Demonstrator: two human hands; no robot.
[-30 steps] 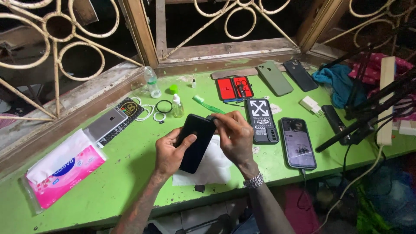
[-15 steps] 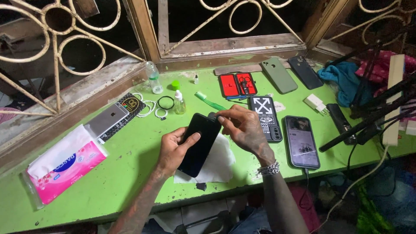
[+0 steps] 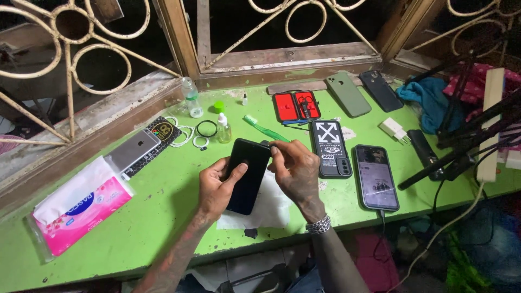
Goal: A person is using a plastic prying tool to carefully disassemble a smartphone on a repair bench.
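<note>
Compared with the earlier frame, the right hand [image 3: 296, 171] has slid to the top corner of the black phone [image 3: 248, 174], fingertips pinched there. Left hand [image 3: 216, 187] cradles it above the white cloth [image 3: 271, 209], at table centre, seven o'clock from the green toothbrush [image 3: 266, 129]. A steady left-hand grip would help.

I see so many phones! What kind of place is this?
Probably a small phone repair bench by a window: phones and cases lie on the green table, a red tool kit lies open, and both hands work on a black phone.
</note>
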